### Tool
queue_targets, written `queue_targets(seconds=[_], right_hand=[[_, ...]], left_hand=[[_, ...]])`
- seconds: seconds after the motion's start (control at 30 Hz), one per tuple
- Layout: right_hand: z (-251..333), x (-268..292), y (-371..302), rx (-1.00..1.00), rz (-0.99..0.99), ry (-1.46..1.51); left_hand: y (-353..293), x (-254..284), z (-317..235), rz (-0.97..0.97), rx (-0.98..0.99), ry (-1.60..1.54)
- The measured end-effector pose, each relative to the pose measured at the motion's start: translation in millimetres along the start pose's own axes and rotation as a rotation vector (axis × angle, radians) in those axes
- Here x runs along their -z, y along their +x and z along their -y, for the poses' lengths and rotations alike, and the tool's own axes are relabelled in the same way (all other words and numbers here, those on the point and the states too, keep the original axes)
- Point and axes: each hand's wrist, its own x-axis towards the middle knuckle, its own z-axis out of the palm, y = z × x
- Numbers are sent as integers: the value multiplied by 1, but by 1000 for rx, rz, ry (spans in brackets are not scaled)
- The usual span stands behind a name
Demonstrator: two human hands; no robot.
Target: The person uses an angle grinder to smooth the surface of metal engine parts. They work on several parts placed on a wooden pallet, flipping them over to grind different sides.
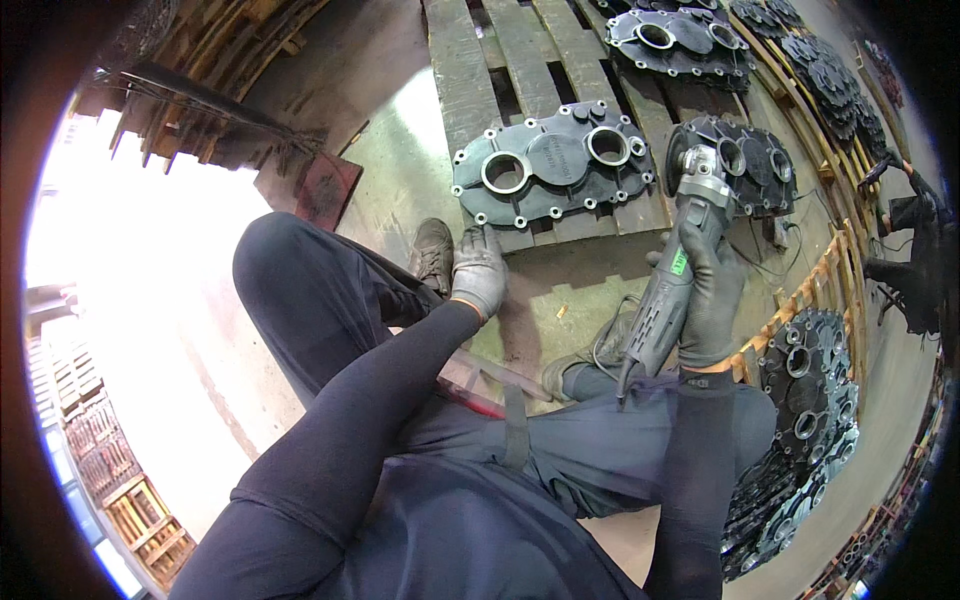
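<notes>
Where the grey-gloved left hand (479, 270) rests, fingers spread flat and holding nothing, its tips touch the near edge of a dark cast-metal housing cover with two round bores and bolt holes round its rim (555, 165), lying flat on a weathered wooden pallet (490, 60); likely heavy, rigid, best lifted by its rim. Long axis runs left-right. Further right, the black-gloved right hand (708, 295) wraps closed round a grey-and-green angle grinder (675, 270), probably weighty, its head pointing away up-frame, near a second dark cover (750, 160).
</notes>
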Motion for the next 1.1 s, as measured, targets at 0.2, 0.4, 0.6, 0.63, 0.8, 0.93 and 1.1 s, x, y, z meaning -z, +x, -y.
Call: queue_targets(seconds=[0.2, 0.4, 0.6, 0.63, 0.8, 0.93, 1.1], right_hand=[[2, 15, -2, 4, -5, -9], [6, 10, 3, -59, -80, 42], [7, 11, 9, -71, -75, 71], [7, 12, 10, -85, -84, 75], [-6, 11, 16, -87, -102, 58], [-4, 5, 15, -92, -118, 90], [-2, 5, 16, -72, -56, 203]], left_hand=[[28, 36, -31, -187, -281, -179], [102, 30, -52, -295, -509, 127], [128, 21, -44, -180, -473, 308], [127, 23, -51, -158, -459, 325], [132, 33, -67, -37, -399, 340], [138, 13, -74, 12, -373, 350], [153, -4, -35, -209, -543, 385]])
